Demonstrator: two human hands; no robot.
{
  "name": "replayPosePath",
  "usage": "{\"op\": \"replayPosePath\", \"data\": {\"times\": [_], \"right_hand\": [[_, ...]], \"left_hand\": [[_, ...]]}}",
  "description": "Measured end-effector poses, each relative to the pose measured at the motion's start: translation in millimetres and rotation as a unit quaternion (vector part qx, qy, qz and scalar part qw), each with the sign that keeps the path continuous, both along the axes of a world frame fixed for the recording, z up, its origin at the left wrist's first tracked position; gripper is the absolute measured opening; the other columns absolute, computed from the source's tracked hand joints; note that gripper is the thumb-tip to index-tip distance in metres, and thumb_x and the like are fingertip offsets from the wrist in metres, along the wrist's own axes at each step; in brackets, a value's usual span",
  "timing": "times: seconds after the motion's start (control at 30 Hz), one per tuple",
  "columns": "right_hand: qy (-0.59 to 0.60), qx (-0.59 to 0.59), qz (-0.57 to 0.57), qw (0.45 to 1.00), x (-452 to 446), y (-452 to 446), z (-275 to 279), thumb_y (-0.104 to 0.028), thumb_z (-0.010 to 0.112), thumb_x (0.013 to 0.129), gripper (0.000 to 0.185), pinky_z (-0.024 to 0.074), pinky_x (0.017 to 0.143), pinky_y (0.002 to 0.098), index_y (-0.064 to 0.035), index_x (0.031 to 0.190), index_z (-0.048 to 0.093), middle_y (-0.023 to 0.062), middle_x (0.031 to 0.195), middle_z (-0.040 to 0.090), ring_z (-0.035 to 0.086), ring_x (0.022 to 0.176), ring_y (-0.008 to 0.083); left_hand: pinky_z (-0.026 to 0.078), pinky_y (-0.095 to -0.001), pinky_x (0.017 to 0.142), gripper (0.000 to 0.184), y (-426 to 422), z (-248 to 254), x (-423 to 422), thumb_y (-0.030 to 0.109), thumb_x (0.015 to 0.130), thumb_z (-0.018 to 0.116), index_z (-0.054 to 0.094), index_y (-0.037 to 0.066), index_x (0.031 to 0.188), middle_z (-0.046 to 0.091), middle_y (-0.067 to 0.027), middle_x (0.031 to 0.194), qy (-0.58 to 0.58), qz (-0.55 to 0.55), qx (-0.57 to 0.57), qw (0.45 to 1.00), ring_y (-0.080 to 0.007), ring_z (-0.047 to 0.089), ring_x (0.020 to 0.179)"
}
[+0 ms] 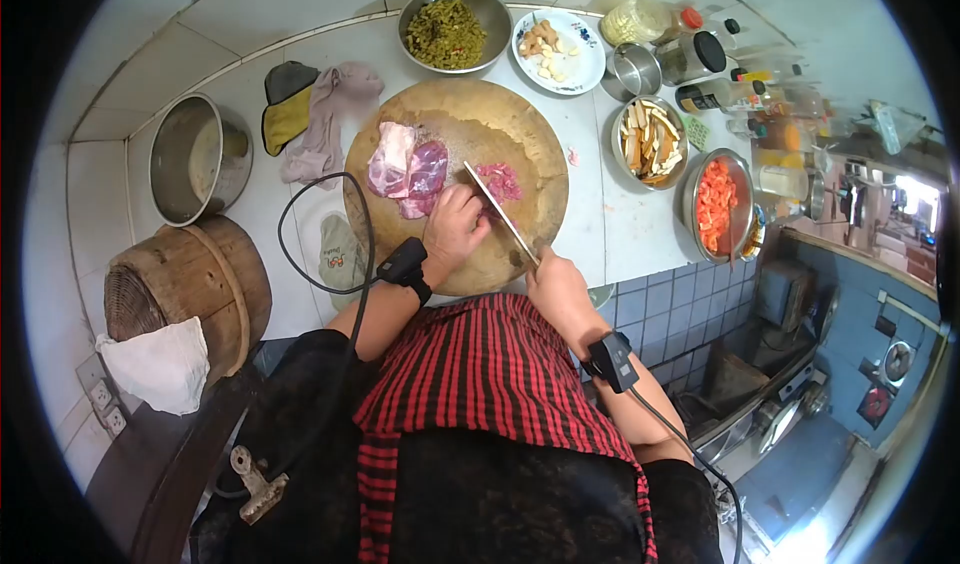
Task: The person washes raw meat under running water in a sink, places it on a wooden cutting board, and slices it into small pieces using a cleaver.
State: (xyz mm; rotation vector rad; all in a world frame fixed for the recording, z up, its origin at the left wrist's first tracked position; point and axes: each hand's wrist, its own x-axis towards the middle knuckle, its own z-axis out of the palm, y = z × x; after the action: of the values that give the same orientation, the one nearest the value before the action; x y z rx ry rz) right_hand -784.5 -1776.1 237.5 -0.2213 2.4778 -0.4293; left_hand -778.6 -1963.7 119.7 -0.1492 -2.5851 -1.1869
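A round wooden chopping board lies on the counter. On its left part rest large pieces of raw meat, and small chopped meat lies right of them. My right hand is closed round the handle of a knife, whose blade slants up to the left between the pieces and the chopped meat. Beside the blade, my left hand has its fingers curled together at the lower edge of the meat; what is under the fingertips is hidden.
Behind the board stand a bowl of chopped greens and a plate with ginger and garlic. To the right are a bowl of sliced pieces, a bowl of red pieces and jars. A metal pot and wooden bucket stand left.
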Motion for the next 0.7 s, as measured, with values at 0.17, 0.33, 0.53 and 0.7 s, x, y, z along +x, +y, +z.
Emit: {"op": "replayPosePath", "data": {"times": [0.17, 0.33, 0.53, 0.7], "right_hand": [[0.048, -0.042, -0.011, 0.998, -24.2, -36.9, -37.9, -0.015, 0.059, 0.087, 0.025, 0.0508, 0.074, 0.0548, 0.0041, 0.102, 0.061, 0.0328, 0.081, 0.064, 0.063, 0.081, 0.0498], [0.063, -0.089, 0.013, 0.994, -55.8, -38.1, -37.0, -0.022, 0.059, 0.089, 0.027, 0.0522, 0.074, 0.0536, 0.0038, 0.095, 0.064, 0.0295, 0.085, 0.066, 0.065, 0.079, 0.0477], [0.047, -0.069, -0.022, 0.996, -26.3, -9.5, 10.3, -0.022, 0.058, 0.091, 0.026, 0.0507, 0.074, 0.0550, 0.0018, 0.098, 0.064, 0.0309, 0.083, 0.065, 0.063, 0.080, 0.0495], [-0.001, -0.059, -0.037, 0.998, 4.4, 7.5, 16.3, -0.019, 0.058, 0.091, 0.024, 0.0494, 0.072, 0.0543, 0.0037, 0.097, 0.060, 0.0318, 0.080, 0.063, 0.062, 0.082, 0.0500]], "left_hand": [[0.046, -0.0457, 0.086, 0.019, 1.5, -0.5, -3.9, 0.006, 0.071, 0.067, 0.059, 0.003, 0.087, 0.054, -0.0153, 0.097, 0.009, -0.001, -0.008, 1.000, -0.0360, 0.053, 0.097], [0.047, -0.0447, 0.085, 0.021, 2.9, 1.5, -1.2, 0.002, 0.071, 0.067, 0.060, 0.002, 0.090, 0.056, -0.0156, 0.101, 0.030, -0.009, 0.005, 1.000, -0.0361, 0.054, 0.097], [0.047, -0.0436, 0.088, 0.024, 4.3, 6.3, 1.7, 0.002, 0.074, 0.068, 0.061, 0.002, 0.097, 0.057, -0.0154, 0.103, 0.039, 0.030, 0.044, 0.998, -0.0357, 0.056, 0.102], [0.047, -0.0417, 0.080, 0.020, 1.8, 4.4, -0.2, 0.004, 0.071, 0.069, 0.061, 0.004, 0.090, 0.060, -0.0127, 0.094, 0.054, 0.015, 0.012, 0.998, -0.0327, 0.057, 0.090]]}}
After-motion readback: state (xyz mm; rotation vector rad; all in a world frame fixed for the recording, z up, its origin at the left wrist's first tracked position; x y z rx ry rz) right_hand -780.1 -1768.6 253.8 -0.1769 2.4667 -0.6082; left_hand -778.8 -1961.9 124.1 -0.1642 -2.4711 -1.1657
